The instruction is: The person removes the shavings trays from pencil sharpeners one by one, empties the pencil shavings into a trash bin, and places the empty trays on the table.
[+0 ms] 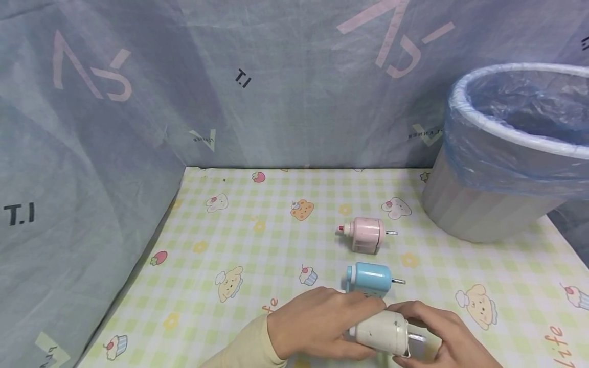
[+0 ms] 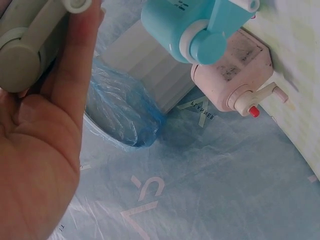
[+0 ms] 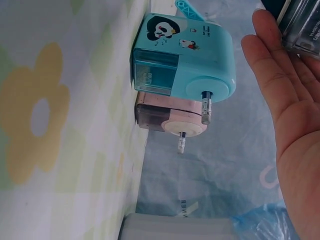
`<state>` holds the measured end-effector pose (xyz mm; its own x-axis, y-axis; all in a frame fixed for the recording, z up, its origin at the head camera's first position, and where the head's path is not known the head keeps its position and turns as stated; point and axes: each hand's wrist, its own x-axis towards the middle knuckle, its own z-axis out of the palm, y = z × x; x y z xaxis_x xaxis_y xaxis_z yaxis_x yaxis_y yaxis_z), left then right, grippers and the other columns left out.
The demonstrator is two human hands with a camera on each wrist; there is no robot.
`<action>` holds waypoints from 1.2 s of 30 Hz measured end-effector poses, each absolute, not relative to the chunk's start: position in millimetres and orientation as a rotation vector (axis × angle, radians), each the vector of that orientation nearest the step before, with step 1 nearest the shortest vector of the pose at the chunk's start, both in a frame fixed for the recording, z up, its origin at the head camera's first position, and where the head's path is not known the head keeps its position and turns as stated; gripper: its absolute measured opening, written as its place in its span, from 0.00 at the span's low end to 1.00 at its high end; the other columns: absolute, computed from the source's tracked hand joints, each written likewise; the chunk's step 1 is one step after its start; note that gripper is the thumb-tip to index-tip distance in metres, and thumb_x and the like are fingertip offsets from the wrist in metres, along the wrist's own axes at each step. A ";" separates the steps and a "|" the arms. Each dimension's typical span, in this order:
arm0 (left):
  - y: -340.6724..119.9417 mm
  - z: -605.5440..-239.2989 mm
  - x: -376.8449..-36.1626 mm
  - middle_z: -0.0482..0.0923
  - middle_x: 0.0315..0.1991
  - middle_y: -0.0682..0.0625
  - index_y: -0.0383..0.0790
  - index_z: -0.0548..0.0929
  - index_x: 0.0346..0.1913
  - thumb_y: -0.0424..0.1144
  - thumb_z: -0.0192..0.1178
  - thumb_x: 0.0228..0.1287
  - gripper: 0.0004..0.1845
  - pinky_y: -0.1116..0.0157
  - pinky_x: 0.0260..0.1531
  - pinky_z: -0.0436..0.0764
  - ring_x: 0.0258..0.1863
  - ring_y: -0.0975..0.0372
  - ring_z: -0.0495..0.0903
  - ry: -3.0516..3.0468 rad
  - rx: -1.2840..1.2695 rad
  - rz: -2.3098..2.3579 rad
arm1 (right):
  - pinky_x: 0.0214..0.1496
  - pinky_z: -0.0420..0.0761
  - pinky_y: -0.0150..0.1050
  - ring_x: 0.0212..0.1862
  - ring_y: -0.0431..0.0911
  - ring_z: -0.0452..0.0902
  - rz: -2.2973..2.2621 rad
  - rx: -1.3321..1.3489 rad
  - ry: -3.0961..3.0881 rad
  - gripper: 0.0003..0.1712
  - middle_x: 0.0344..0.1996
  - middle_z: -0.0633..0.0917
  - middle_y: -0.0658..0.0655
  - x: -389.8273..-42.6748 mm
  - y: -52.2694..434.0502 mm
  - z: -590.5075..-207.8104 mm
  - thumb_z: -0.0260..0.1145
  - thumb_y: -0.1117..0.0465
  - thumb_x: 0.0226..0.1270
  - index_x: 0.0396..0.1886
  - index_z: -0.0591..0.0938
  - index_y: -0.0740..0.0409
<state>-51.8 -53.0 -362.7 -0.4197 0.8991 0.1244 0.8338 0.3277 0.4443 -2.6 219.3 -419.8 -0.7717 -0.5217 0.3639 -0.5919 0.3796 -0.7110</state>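
A cream crank pencil sharpener [image 1: 382, 329] with a pencil [image 1: 416, 337] sticking out of its front is held between both hands. My left hand [image 1: 322, 324] grips it from the left, fingers over its crank side. My right hand [image 1: 444, 335] holds its front end, with the thumb on the near side and fingers on the far side. In the right wrist view its clear drawer [image 3: 305, 30] lies against the right fingers [image 3: 272, 65]. Just beyond the hands stands a blue pencil sharpener [image 1: 372, 277], a pencil in its front. Behind that is a pink pencil sharpener [image 1: 367, 235], also with a pencil.
A grey bin [image 1: 478, 209] lined with a blue plastic bag [image 1: 483, 158] stands at the right rear. The checked tablecloth [image 1: 262, 255] carries printed cartoon figures. Grey-blue fabric [image 1: 276, 112] hangs along the back and left sides.
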 end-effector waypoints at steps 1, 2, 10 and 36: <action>-53.1 -362.5 -51.6 0.76 0.41 0.63 0.51 0.77 0.60 0.52 0.74 0.69 0.23 0.82 0.32 0.69 0.31 0.80 0.68 2.439 1.604 0.679 | 0.51 0.84 0.32 0.51 0.40 0.87 1.363 1.029 -2.543 0.41 0.54 0.87 0.43 -2.5 219.4 -419.8 0.88 0.63 0.51 0.64 0.79 0.44; -53.1 -362.3 -51.4 0.76 0.41 0.63 0.51 0.77 0.60 0.52 0.74 0.69 0.23 0.82 0.32 0.69 0.31 0.80 0.68 2.440 1.603 0.679 | 0.51 0.84 0.32 0.51 0.40 0.87 1.369 1.034 -2.541 0.41 0.54 0.87 0.43 -2.7 219.6 -419.8 0.88 0.63 0.51 0.64 0.79 0.44; -53.7 -362.1 -50.4 0.76 0.40 0.63 0.50 0.77 0.60 0.52 0.74 0.69 0.23 0.82 0.32 0.69 0.31 0.80 0.68 2.447 1.602 0.663 | 0.50 0.83 0.30 0.50 0.39 0.88 1.367 1.050 -2.539 0.42 0.53 0.88 0.42 -2.9 219.5 -419.5 0.88 0.63 0.50 0.64 0.79 0.44; -54.1 -366.9 -49.2 0.80 0.44 0.62 0.49 0.78 0.61 0.52 0.74 0.69 0.24 0.83 0.35 0.70 0.33 0.80 0.69 2.432 1.622 0.703 | 0.49 0.84 0.31 0.51 0.39 0.87 1.350 1.084 -2.540 0.42 0.53 0.88 0.41 -2.1 222.1 -422.0 0.88 0.62 0.52 0.66 0.78 0.45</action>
